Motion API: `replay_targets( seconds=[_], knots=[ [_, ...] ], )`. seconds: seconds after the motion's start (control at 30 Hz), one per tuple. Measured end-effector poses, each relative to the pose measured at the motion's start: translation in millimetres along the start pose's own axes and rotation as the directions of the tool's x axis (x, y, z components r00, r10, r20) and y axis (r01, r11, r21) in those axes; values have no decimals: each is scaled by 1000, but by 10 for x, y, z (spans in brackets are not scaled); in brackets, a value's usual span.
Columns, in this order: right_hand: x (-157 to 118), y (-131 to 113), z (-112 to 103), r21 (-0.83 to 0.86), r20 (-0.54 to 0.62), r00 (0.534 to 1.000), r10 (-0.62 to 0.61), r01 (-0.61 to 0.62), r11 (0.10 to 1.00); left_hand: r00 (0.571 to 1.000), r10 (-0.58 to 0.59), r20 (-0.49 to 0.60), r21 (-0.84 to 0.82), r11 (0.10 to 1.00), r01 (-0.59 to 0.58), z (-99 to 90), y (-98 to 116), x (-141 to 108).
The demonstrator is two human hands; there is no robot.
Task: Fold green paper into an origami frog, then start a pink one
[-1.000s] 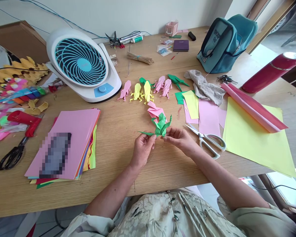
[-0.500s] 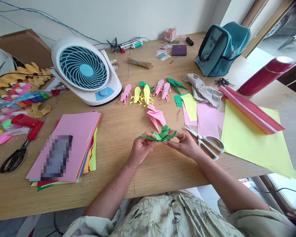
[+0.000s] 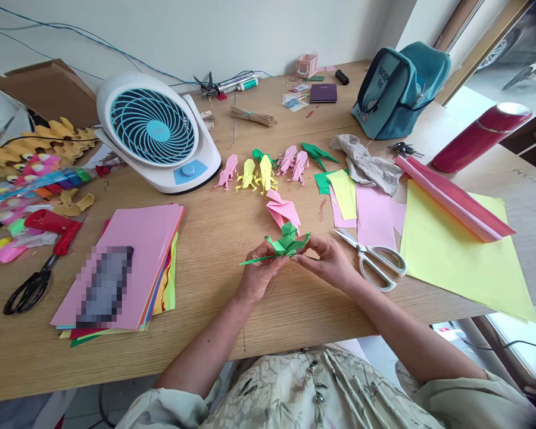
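A folded green paper figure (image 3: 288, 239) is held up between both hands above the front of the table. My left hand (image 3: 258, 275) pinches it from the left, where a thin green point sticks out past the fingers. My right hand (image 3: 328, 260) is closed on its right side, thumb below. Just beyond lies a pink folded paper piece (image 3: 283, 210). Farther back stand several finished paper figures, among them a yellow one (image 3: 266, 173), a pink one (image 3: 227, 171) and a green one (image 3: 318, 154).
White-handled scissors (image 3: 375, 259) lie right of my right hand, by cut paper strips (image 3: 375, 214) and yellow sheets (image 3: 460, 262). A stack of coloured paper (image 3: 147, 238) and a fan (image 3: 156, 131) are at the left. A red bottle (image 3: 480, 140) and teal bag (image 3: 397, 89) stand at the right.
The green paper figure has turned and tilted in my hands, shifting slightly left, so more of its side flaps shows. Both hands keep hold of it.
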State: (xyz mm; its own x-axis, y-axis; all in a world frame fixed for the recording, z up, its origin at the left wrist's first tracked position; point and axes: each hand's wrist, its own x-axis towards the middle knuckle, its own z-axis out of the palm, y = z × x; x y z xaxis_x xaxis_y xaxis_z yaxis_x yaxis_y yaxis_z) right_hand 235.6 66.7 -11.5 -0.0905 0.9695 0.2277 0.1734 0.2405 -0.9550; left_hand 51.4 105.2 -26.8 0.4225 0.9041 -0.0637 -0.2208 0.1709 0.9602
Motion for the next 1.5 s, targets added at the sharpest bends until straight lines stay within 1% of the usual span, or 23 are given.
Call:
replay_targets(
  seconds=[0.07, 0.17, 0.23, 0.37, 0.53, 0.67, 0.8, 0.9, 1.03, 1.2, 1.33, 1.4, 1.5],
  knots=[
    [6, -4, 2, 9, 1, 1000, -11, 11, 1000, 999, -46, -11, -23, 999, 46, 2, -2, 0],
    [9, -21, 8, -2, 2, 1000, -12, 12, 1000, 996, -90, 15, -27, 996, 91, 29, 23, -1],
    [7, -37, 13, -16, -3, 1000, -9, 9, 1000, 996, -84, 12, -20, 996, 84, 49, 37, -3],
    [5, -47, 14, -38, -2, 1000, 16, -16, 999, 997, -65, -37, -18, 998, 64, 52, 19, -7],
    [6, -16, 8, -88, 54, 994, 94, -89, 992, 998, -43, -52, -12, 999, 43, 25, -11, -2],
    [9, -37, 17, -131, 57, 997, 53, -45, 990, 997, -23, -71, 20, 1000, 24, 33, 2, 4],
    [14, -66, 38, -205, 52, 999, 7, 4, 979, 997, -37, -61, 39, 998, 40, 59, 21, -1],
    [20, -65, 51, -233, 28, 1000, 12, -5, 972, 997, -20, -78, 51, 998, 24, 73, 30, -5],
    [21, -58, 52, -167, 4, 997, 71, -69, 984, 993, 6, -114, 57, 998, 1, 77, 44, -7],
    [15, -17, 37, -31, 41, 989, 144, -143, 989, 992, -26, -122, 14, 1000, 28, 94, 74, -14],
    [20, 33, 18, 56, 25, 982, 189, -190, 980, 988, -56, -141, -52, 997, 49, 110, 106, -14],
    [26, 37, 1, 123, 53, 980, 193, -198, 972, 988, -70, -140, -80, 995, 59, 114, 127, -13],
    [38, 20, -24, 212, 130, 971, 200, -224, 951, 986, -93, -136, -130, 989, 76, 116, 161, -13]
  ],
)
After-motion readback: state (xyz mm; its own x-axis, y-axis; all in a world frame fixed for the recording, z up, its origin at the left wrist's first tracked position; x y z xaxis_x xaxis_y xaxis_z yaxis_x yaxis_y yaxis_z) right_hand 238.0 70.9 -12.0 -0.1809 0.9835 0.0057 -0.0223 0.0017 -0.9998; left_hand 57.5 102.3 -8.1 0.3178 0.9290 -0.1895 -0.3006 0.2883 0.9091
